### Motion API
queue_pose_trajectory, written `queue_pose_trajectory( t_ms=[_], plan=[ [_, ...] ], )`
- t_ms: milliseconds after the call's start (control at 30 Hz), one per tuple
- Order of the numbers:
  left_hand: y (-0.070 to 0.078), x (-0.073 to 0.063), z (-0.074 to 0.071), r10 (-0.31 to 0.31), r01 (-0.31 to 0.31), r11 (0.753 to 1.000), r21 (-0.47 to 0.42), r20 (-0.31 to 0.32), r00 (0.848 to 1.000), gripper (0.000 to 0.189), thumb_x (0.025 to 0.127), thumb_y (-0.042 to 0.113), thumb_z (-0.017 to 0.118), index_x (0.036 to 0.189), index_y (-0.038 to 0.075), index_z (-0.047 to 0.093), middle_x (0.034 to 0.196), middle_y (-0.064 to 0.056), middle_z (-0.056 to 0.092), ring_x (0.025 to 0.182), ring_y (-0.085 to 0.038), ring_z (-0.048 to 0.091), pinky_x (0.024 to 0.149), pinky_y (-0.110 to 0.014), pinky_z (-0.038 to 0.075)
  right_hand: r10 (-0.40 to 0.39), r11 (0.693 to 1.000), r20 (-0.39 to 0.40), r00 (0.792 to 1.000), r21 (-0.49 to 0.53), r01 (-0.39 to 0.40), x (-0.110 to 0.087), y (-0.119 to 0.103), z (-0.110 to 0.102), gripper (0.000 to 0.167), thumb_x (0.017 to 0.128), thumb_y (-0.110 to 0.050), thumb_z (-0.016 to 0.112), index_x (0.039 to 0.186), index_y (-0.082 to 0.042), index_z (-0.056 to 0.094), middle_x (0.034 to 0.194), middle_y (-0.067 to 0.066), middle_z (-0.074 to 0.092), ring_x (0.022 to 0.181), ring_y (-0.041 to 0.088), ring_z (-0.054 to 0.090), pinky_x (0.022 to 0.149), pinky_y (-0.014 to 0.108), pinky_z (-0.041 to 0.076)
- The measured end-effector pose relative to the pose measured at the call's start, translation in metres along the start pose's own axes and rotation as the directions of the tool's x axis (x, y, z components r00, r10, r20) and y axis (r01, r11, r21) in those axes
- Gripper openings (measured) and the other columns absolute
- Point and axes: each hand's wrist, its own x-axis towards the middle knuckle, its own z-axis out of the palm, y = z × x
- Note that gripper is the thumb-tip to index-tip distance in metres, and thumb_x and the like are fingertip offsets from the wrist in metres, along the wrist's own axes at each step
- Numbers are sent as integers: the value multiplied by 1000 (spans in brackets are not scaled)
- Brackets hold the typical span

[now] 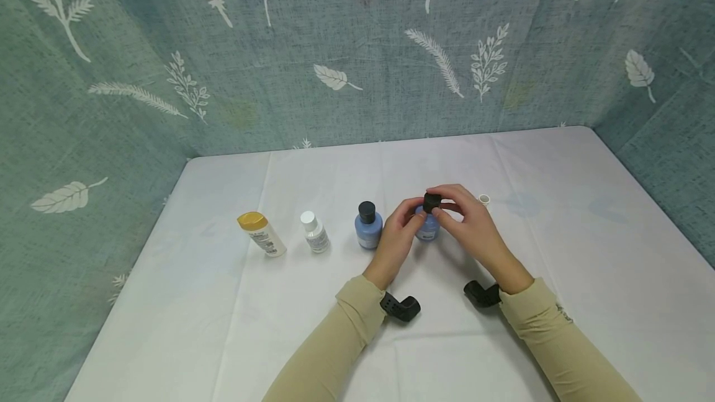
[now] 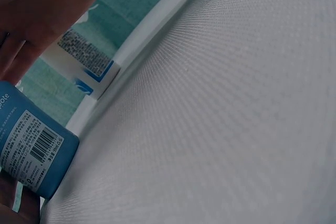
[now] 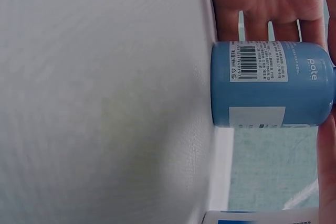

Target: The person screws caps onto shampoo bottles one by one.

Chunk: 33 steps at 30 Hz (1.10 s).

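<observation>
A small blue bottle [image 1: 428, 228] with a printed label stands on the white cloth. My left hand [image 1: 398, 231] holds it from the left, its fingers reaching round behind the body, as the right wrist view shows. At the top, my right hand [image 1: 466, 219] pinches the black cap [image 1: 432, 202] between thumb and fingers. The label and barcode of this blue bottle [image 3: 262, 82] face the right wrist camera. Just left of my left hand stands another blue bottle [image 1: 368, 228] with a black cap.
Farther left are a white bottle [image 1: 316, 234] with a white cap and a white bottle [image 1: 265, 237] with a yellow cap. Behind my right hand is a mostly hidden white container [image 1: 484, 199]; a white, blue-marked container [image 2: 84, 64] shows in the left wrist view. A patterned green curtain [image 1: 357, 48] hangs behind the table.
</observation>
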Motion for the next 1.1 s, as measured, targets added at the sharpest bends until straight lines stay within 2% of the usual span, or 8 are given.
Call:
queue_pose_trajectory(
  t_ms=[167,367,700,1100],
  plan=[
    [0,0,0,-15,15,1000,4,-4,1000,28,93,16,47,120,14,52,119,5,53,110,-7,48,95,-30,35,26,1000,8,1000,-1,-26,0,-3,-1,33,86,8,50,117,0,53,116,12,53,111,20,47,89,37,41],
    [0,0,0,-23,23,1000,12,-11,1000,28,93,17,48,120,15,52,118,6,53,109,-7,48,95,-31,35,51,999,17,999,-14,-51,-1,-5,-1,31,87,3,51,118,-2,54,117,10,55,112,18,48,91,34,40],
    [0,0,0,-3,3,1000,4,3,1000,28,93,16,47,120,14,52,120,4,52,112,-11,47,95,-32,35,-3,1000,10,1000,-10,3,-1,0,-1,32,84,3,57,117,1,53,113,12,53,107,21,49,88,34,42],
    [1,0,0,-9,8,1000,7,7,1000,28,93,16,47,121,14,51,121,5,52,113,-8,46,96,-31,34,8,1000,-2,1000,5,-8,0,1,0,33,83,2,59,115,1,53,112,11,52,105,19,49,87,33,43]
  ],
)
